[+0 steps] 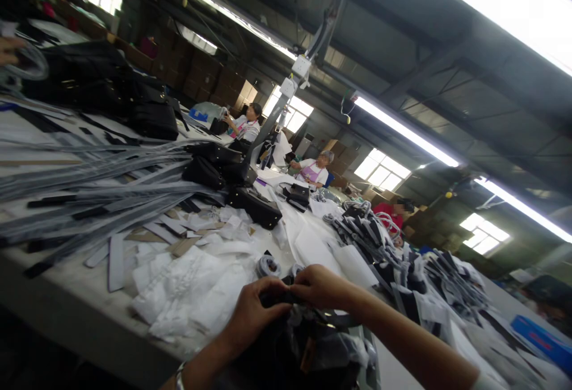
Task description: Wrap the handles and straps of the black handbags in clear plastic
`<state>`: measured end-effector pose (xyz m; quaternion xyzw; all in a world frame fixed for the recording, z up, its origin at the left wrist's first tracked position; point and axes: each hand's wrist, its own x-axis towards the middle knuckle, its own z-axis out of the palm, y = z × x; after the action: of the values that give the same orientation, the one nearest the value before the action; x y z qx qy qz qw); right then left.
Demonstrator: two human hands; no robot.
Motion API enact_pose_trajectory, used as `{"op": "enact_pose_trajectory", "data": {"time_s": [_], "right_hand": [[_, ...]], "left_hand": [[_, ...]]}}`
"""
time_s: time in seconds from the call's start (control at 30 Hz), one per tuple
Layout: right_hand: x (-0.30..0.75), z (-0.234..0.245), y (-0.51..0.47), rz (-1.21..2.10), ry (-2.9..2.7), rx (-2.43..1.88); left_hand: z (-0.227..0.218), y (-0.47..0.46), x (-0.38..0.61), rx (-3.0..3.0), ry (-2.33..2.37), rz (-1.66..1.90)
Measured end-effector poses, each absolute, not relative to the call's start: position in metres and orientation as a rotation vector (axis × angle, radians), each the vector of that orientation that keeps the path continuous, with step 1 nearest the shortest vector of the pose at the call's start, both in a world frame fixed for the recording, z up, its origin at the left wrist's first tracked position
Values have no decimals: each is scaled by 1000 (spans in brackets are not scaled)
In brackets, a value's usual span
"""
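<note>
Left hand point(252, 314) and right hand point(320, 287) pinch the black bag point(273, 353), probably at its rim, fingers nearly closed; even tension between them should avoid creases.

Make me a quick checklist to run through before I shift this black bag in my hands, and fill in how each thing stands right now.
1. Left hand gripping the black bag: ok, it pinches dark material at the top.
2. Right hand gripping too: cannot tell; it is curled close against the left, its grip hidden.
3. Bag's base supported: cannot tell, the picture's lower edge cuts it off.
4. Space beside the bag free: not ok, crumpled white sheets lie to the left and a coil just beyond.
5. Co-worker's hand out of the way: ok, it is at the far left, well apart.
</note>
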<state>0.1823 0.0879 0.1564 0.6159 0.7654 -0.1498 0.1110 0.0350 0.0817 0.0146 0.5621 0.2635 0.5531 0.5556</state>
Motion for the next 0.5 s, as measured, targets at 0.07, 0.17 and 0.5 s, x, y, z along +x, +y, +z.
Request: {"op": "enact_pose_trajectory", "data": {"time_s": [0.07, 0.17, 0.5], "right_hand": [[178, 156, 82, -365, 2248, 1837], [168, 156, 73, -183, 2245, 1881], [165, 155, 83, -408, 2209, 1778]], "left_hand": [[17, 83, 35, 1343, 627, 1298], [23, 84, 36, 1361, 648, 1279], [14, 75, 43, 1292, 668, 1320]]}}
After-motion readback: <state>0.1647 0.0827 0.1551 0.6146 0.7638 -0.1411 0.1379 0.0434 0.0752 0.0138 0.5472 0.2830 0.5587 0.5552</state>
